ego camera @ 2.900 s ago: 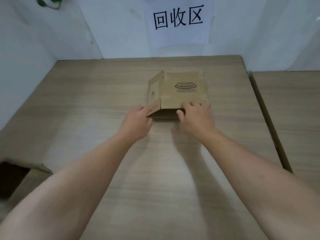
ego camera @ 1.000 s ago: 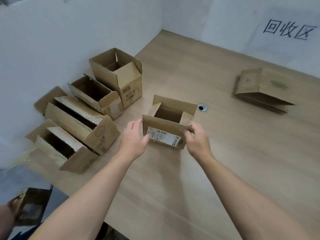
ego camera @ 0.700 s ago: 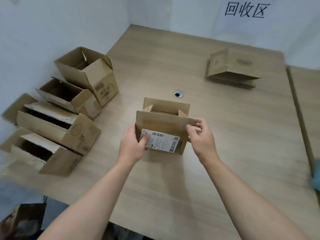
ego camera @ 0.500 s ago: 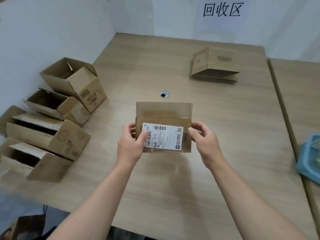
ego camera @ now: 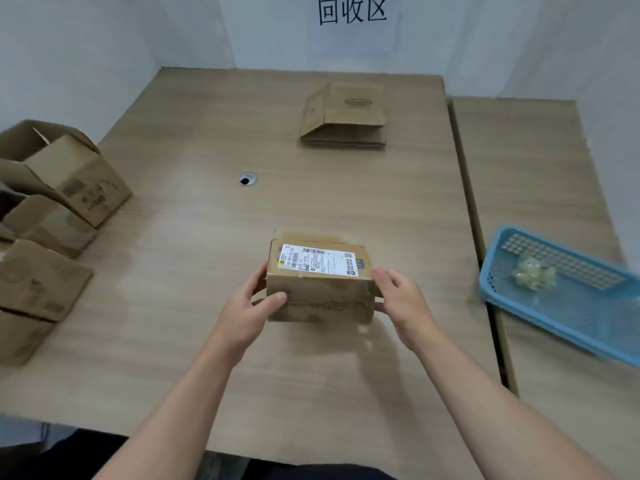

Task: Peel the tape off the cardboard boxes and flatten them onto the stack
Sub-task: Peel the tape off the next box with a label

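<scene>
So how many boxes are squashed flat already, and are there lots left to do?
Some are done: a flattened stack lies at the far end, though I can't count how many are in it. Right now the left hand and right hand grip a labelled box, not yet flattened. At least three more boxes stand at the left, unflattened.

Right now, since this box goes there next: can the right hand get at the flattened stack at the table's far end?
Probably yes, at a stretch. Only bare table lies between the right hand and the flattened stack, but that hand and the left hand both grip the labelled box.
</scene>
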